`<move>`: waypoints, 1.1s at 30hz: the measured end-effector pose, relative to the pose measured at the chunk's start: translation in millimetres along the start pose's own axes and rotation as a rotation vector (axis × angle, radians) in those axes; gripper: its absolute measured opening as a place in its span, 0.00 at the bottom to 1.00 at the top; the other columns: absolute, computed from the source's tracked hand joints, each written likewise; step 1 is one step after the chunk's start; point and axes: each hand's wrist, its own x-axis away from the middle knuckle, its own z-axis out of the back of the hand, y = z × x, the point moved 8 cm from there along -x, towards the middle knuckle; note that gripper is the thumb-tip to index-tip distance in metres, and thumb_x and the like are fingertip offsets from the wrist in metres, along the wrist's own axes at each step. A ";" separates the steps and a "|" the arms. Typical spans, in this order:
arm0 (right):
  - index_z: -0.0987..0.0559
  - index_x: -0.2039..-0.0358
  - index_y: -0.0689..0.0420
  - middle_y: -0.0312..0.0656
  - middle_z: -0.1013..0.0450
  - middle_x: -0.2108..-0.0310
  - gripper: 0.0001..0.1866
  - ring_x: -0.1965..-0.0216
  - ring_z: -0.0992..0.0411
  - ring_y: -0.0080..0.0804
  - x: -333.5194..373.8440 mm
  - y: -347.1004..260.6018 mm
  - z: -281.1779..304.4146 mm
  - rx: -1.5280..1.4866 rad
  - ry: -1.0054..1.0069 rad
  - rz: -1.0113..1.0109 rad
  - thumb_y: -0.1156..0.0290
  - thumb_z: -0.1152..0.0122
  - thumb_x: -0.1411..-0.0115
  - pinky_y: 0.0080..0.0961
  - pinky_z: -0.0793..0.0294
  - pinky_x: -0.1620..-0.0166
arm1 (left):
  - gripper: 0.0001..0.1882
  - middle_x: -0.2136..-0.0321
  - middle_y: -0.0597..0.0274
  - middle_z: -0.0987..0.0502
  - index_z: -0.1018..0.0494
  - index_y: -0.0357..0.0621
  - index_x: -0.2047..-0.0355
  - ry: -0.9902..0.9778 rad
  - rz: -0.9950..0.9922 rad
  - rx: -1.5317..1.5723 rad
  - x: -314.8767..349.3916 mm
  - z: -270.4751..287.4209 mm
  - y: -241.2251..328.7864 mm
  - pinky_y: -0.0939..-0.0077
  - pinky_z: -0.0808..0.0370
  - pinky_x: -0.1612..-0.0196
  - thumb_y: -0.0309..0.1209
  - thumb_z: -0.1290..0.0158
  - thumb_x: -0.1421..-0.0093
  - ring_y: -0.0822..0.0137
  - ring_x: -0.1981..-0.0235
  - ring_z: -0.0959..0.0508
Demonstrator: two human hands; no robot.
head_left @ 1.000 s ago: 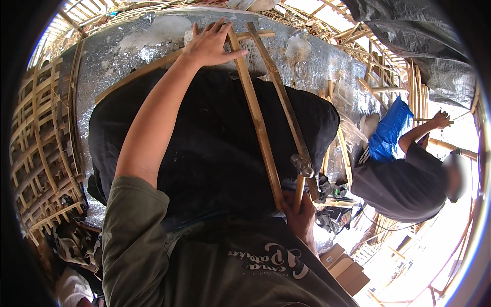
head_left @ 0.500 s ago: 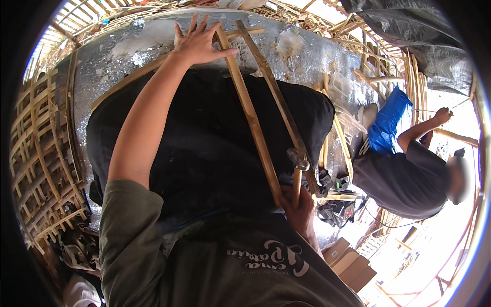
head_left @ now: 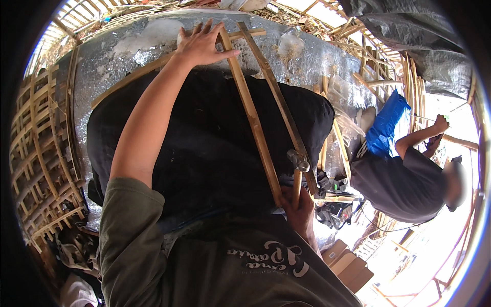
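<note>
At the far side, my left hand (head_left: 202, 47) rests with its fingers spread and its thumb across the far end of a long wooden strip (head_left: 249, 110). That strip slants toward me over the dark cloth on my legs. Close to my body, my right hand (head_left: 300, 207) is closed around the handle of a hammer (head_left: 297, 179), beside the strip's near end; its fingers are partly hidden. The hammer's metal head points away from me. A second, darker strip (head_left: 276, 87) lies just right of the first. Under their far ends runs a curved crosspiece (head_left: 153, 65).
A silvery, worn sheet (head_left: 112, 61) covers the surface beyond. Woven bamboo lattice (head_left: 38, 153) stands at the left. At the right, another person (head_left: 404, 179) sits near a blue plastic bag (head_left: 386, 125), an arm extended. A cardboard box (head_left: 348, 266) is at the lower right.
My left hand's fingers have shifted slightly on the strip's far end. My right hand and the hammer stay in place. The other person's raised hand has moved a little nearer.
</note>
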 end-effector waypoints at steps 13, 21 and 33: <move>0.19 0.53 0.59 0.45 0.18 0.65 0.14 0.64 0.20 0.31 1.1 0.9 3.7 -0.007 0.003 0.042 0.74 0.34 0.40 0.28 0.22 0.59 | 0.62 0.28 0.52 0.48 0.50 0.58 0.27 -0.036 0.012 0.007 -0.2 1.0 0.5 0.28 0.55 0.30 0.82 0.56 0.53 0.52 0.27 0.49; 0.20 0.51 0.58 0.43 0.19 0.65 0.14 0.64 0.21 0.29 -0.9 4.6 6.8 -0.021 -0.012 0.062 0.76 0.37 0.39 0.28 0.23 0.59 | 0.65 0.28 0.53 0.47 0.55 0.59 0.26 -0.066 0.006 0.006 -2.4 -2.1 -0.2 0.26 0.57 0.31 0.86 0.62 0.56 0.49 0.27 0.49; 0.22 0.49 0.59 0.42 0.20 0.64 0.16 0.64 0.21 0.28 -5.3 3.8 10.9 0.004 -0.076 0.095 0.78 0.39 0.39 0.28 0.23 0.59 | 0.65 0.30 0.55 0.42 0.55 0.59 0.26 -0.077 0.002 0.014 -1.2 0.0 1.0 0.25 0.56 0.31 0.86 0.62 0.56 0.49 0.28 0.46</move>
